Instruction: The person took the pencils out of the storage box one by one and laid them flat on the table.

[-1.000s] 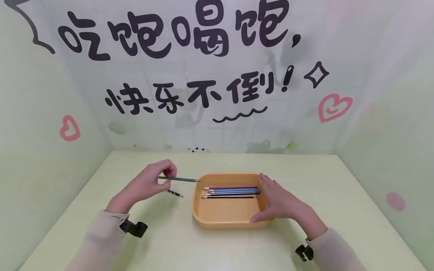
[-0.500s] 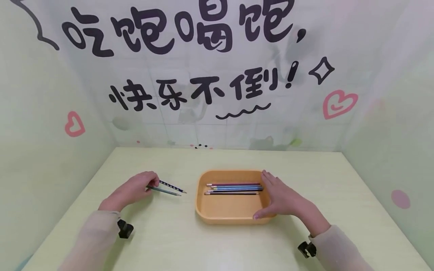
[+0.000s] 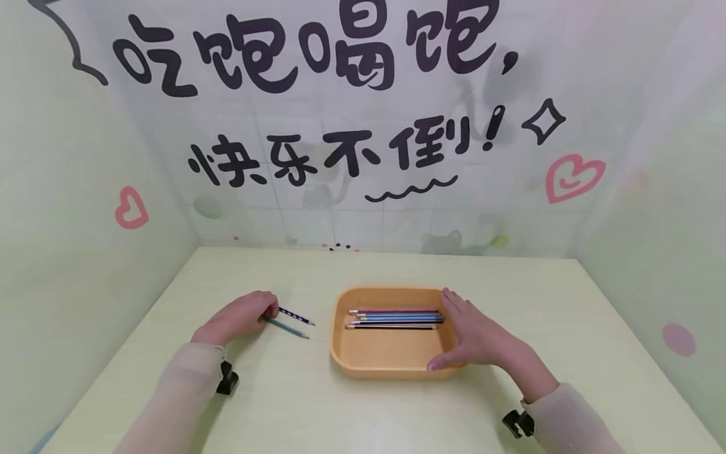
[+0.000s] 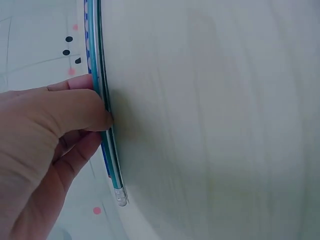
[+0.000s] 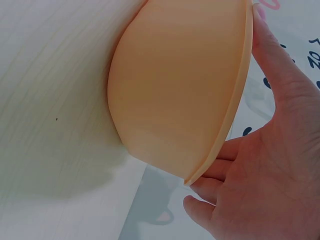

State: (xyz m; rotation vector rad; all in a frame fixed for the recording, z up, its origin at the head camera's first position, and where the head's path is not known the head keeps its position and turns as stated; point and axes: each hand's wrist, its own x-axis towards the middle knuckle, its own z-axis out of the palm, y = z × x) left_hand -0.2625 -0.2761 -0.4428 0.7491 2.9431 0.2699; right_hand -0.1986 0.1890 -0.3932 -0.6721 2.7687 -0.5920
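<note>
Low over the left side of the table, my left hand (image 3: 241,316) pinches a teal pencil (image 3: 290,329) between thumb and fingers. A dark blue patterned pencil (image 3: 297,316) runs alongside; the fingers hide its rear part, and I cannot tell whether they grip it too. In the left wrist view the teal pencil (image 4: 116,172) shows its metal eraser end below the thumb. My right hand (image 3: 479,334) holds the right end of an orange tray (image 3: 386,359), thumb at the near rim and fingers at the far corner. Several pencils (image 3: 394,320) lie side by side inside the tray.
The pale table (image 3: 317,410) extends around the tray. White printed walls (image 3: 363,221) with black lettering and pink hearts enclose it at the back and both sides. Small black cameras (image 3: 518,424) sit at both wrists.
My left hand has come down and left from beside the tray's left rim, bringing the teal pencil next to the patterned one. The right hand keeps its place on the tray.
</note>
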